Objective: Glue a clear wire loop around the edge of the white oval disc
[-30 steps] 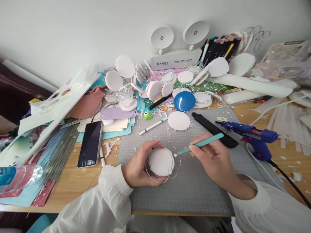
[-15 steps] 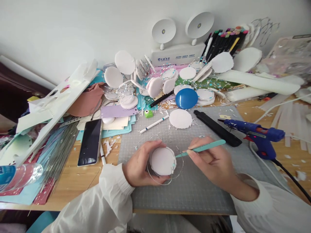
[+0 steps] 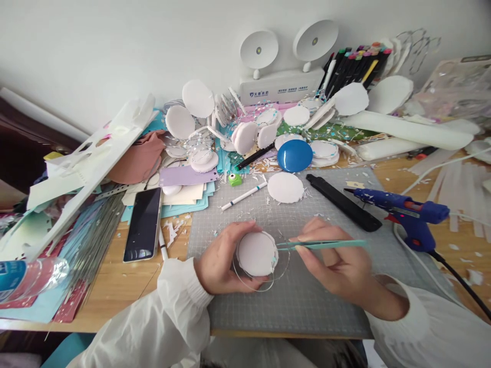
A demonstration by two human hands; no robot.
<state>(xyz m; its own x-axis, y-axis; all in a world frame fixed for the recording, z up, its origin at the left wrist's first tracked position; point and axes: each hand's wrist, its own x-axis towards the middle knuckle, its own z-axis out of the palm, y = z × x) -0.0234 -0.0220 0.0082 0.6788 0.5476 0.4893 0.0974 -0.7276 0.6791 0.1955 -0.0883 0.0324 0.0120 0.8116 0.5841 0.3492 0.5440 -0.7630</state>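
Foam disc [image 3: 256, 254], likely light and easily dented, sits cupped by its rim in the left hand [image 3: 217, 263]. Right hand [image 3: 337, 263] pinches teal tweezers [image 3: 320, 245], tips touching the disc's right edge.

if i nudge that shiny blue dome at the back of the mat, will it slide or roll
The blue dome probably slides or rocks rather than rolls: it seems to sit flat side down, rounded face up. Its glossy surface reflects light, so it looks slippery to pinch. It rests against stacked white discs and paper scraps, which would likely shift with it.
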